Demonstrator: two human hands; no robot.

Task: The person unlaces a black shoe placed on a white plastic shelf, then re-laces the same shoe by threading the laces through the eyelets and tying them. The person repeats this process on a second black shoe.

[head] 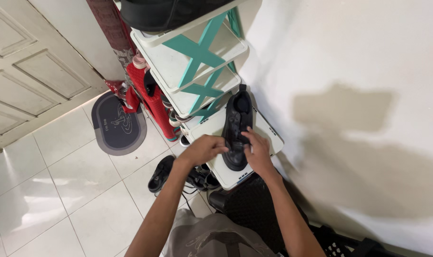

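Both hands on a black shoe

The shoe (236, 131) lies on the rack's (264, 127) white shelf; left hand (204, 148) fingers curled on its laces; right hand (258, 151) gripping its side.

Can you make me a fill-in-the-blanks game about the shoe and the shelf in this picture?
1. Both hands, the left hand and the right hand, touch a shoe whose colour is ____.
2. The shoe lies on a white ____ of the rack.
3. The rack's cross braces are ____.
4. The grey mat lies on the ____.

Missing words: black; shelf; teal; floor
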